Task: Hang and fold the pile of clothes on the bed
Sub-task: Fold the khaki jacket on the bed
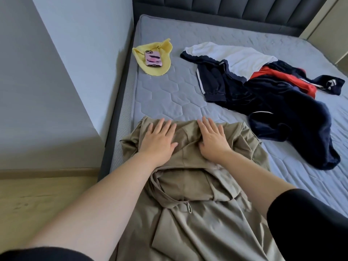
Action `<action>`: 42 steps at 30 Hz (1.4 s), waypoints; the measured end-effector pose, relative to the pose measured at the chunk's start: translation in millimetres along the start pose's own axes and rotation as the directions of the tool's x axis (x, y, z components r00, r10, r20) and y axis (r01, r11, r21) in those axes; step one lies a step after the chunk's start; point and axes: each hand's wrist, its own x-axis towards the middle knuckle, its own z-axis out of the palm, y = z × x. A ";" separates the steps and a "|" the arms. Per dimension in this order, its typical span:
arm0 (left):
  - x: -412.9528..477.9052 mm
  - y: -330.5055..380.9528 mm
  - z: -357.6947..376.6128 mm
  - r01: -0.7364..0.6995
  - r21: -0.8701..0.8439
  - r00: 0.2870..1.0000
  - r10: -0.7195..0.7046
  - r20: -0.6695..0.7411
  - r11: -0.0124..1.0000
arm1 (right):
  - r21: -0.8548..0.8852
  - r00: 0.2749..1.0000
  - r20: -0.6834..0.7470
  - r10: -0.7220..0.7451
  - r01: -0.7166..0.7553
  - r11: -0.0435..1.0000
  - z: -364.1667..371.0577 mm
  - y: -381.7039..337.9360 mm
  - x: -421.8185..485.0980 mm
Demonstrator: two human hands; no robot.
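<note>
At the bed's (169, 95) near left edge, we press our left hand (159, 141) and right hand (212, 140) flat, fingers straight and slightly apart, on one smooth khaki zip jacket (188, 185). One tangled navy, white and red clothes heap (263, 91) lies mid-bed. One pink-cased phone (153, 58) rests on one soft yellow cloth (158, 71) by the left edge.

— Where is the jacket (197, 213)?
— On the bed (169, 95), at its near edge. The left grip (160, 140) and right grip (212, 140) lie flat on its far end, side by side.
— And the pile of clothes (263, 95)?
— Behind it to the right, close beside it. Far left, by the wall (75, 53), a phone (153, 58) lies on a cloth (156, 70). The headboard (226, 10) stands behind everything.
</note>
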 end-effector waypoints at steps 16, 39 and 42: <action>34.3 -21.4 -64.5 0.283 0.071 0.950 -0.290 0.116 0.956 | -0.246 0.955 0.249 0.161 -0.098 0.964 -65.5 21.9 31.8; -195.2 44.2 -24.0 -0.026 0.072 0.998 0.030 -0.061 0.997 | -0.225 0.864 -0.358 -0.354 0.288 0.931 -34.3 26.4 -213.8; -197.1 48.4 -26.3 -0.038 0.130 0.996 0.026 0.088 0.991 | -0.247 0.873 -0.399 -0.282 0.194 0.949 -20.1 34.1 -235.9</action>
